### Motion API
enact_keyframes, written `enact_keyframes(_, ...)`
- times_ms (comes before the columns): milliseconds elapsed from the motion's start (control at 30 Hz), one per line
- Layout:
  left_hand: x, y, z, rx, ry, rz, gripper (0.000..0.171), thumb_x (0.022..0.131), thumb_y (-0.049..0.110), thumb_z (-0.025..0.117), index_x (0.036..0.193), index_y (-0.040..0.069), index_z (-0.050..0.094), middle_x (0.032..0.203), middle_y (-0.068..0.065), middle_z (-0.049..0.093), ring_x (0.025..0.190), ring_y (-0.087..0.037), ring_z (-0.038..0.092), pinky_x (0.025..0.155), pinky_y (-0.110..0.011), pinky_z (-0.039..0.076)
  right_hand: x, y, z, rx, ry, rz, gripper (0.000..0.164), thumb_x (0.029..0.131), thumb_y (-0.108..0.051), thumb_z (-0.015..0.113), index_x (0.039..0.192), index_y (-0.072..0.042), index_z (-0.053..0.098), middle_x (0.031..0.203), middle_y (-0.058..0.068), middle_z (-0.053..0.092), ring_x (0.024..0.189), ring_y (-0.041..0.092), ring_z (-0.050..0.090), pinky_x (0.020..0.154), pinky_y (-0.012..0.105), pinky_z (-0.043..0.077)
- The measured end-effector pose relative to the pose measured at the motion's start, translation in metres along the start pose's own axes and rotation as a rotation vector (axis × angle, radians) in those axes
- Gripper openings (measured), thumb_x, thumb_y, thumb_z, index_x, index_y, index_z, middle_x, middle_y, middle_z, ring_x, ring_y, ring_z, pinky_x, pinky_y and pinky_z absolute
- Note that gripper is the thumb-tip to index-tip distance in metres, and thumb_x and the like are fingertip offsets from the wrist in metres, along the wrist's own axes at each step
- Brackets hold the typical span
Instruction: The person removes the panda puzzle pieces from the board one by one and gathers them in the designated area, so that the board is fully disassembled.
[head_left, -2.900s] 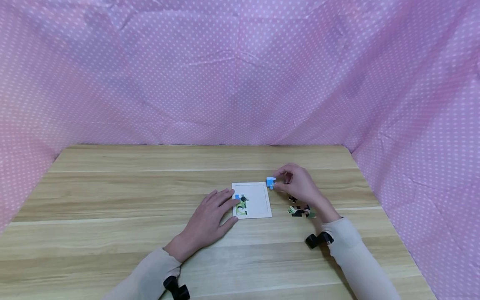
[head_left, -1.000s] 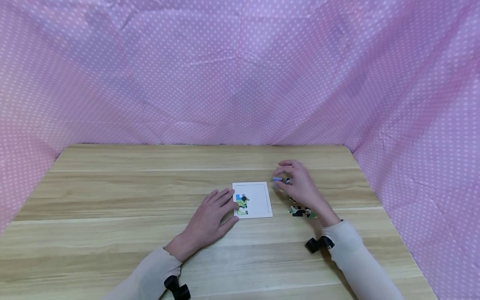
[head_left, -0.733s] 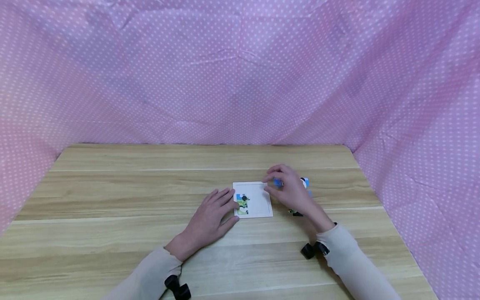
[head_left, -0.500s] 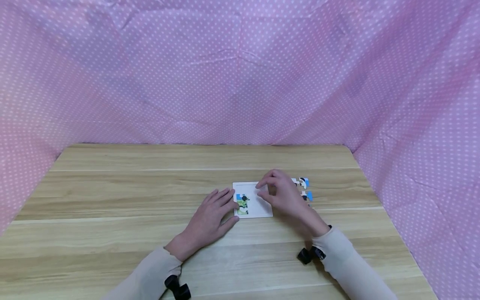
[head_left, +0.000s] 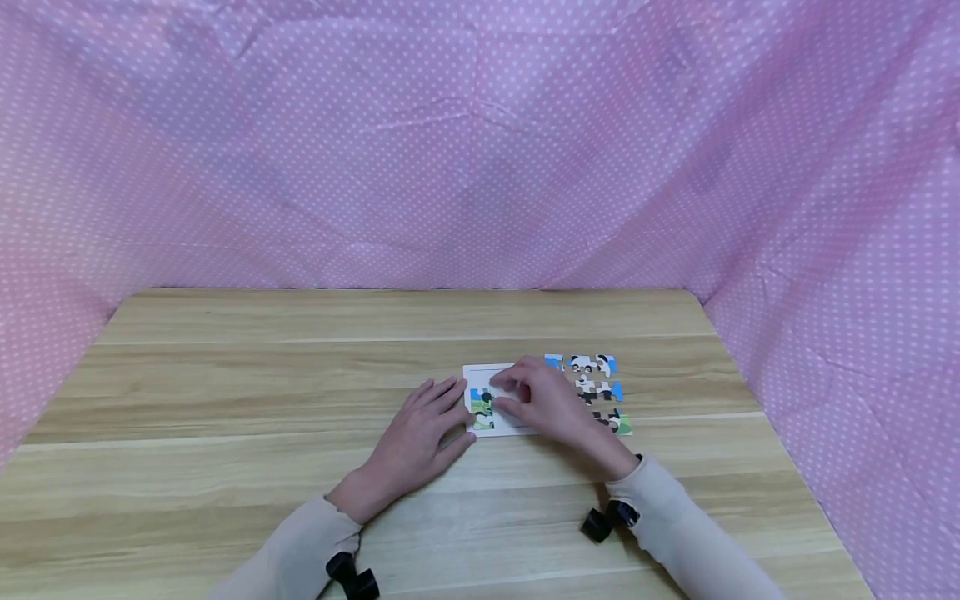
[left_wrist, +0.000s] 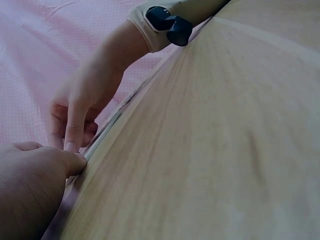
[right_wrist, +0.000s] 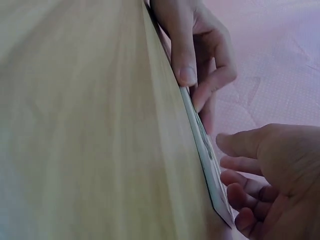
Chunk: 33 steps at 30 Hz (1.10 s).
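A white puzzle tray (head_left: 477,368) lies mid-table with several joined puzzle pieces (head_left: 481,408), blue and green, along its left side. My left hand (head_left: 414,433) rests at the tray's left edge, fingers extended, fingertips on the border and beside those pieces. Over the tray hovers my right hand (head_left: 542,402), its thumb and index fingertips parted just right of the joined pieces. In the right wrist view the right hand (right_wrist: 270,175) shows bent fingers apart from the thumb, and no piece is visible between them. The right hand covers much of the tray.
Right of the tray lie loose puzzle pieces in rough rows: a blue one (head_left: 553,361), a panda-face piece (head_left: 581,363), and several more in black, white and green. The wooden table (head_left: 225,375) meets a pink dotted cloth (head_left: 450,167) behind and at the sides.
My right hand let go of the blue piece, leaving it at the left end of the loose top row, then moved left and down over the tray. My left hand stayed in place.
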<state>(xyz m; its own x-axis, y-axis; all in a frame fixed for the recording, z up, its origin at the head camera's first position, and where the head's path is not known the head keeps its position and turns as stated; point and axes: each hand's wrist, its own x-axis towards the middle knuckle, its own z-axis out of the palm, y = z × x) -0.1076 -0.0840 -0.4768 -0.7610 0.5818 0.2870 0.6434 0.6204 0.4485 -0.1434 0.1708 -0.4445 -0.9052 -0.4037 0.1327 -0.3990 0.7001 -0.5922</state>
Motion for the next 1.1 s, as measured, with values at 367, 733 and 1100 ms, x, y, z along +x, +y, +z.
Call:
enact_keyframes(367,0.0009,0.0013,-0.0007,0.018,-0.01,-0.006,0.016,0.105,0.032,0.077,0.112,0.018,0.078,0.16,-0.02,0.06,0.156,-0.04,0.05,0.131,-0.067,0.033,-0.0007,-0.0013,0.0072,0.015,-0.017,0.017,0.031,0.092,-0.016,0.093,0.122,-0.013,0.086,0.101,-0.005,0.069,0.074,0.008,0.052,0.061,0.023,0.043)
enact_keyframes(733,-0.0004,0.0008,0.0003,0.007,0.01,0.007,0.011,0.105,0.03,0.077,0.107,0.019,0.074,0.16,-0.022,0.06,0.155,-0.041,0.05,0.13,-0.068,0.033,0.0011,-0.0032,0.0093,0.139,-0.007,0.066,0.028,0.09,-0.009,0.094,0.111,-0.015,0.078,0.092,-0.003,0.068,0.072,0.012,0.054,0.063,0.023,0.043)
enact_keyframes(1100,-0.0004,0.0006,0.0013,0.018,0.008,0.009,0.012,0.106,0.031,0.076,0.108,0.02,0.075,0.16,-0.022,0.06,0.155,-0.042,0.051,0.13,-0.068,0.034,-0.0006,-0.0013,0.0088,0.155,0.027,0.02,0.021,0.094,0.001,0.086,0.107,-0.015,0.079,0.087,-0.007,0.07,0.073,0.008,0.057,0.063,0.023,0.049)
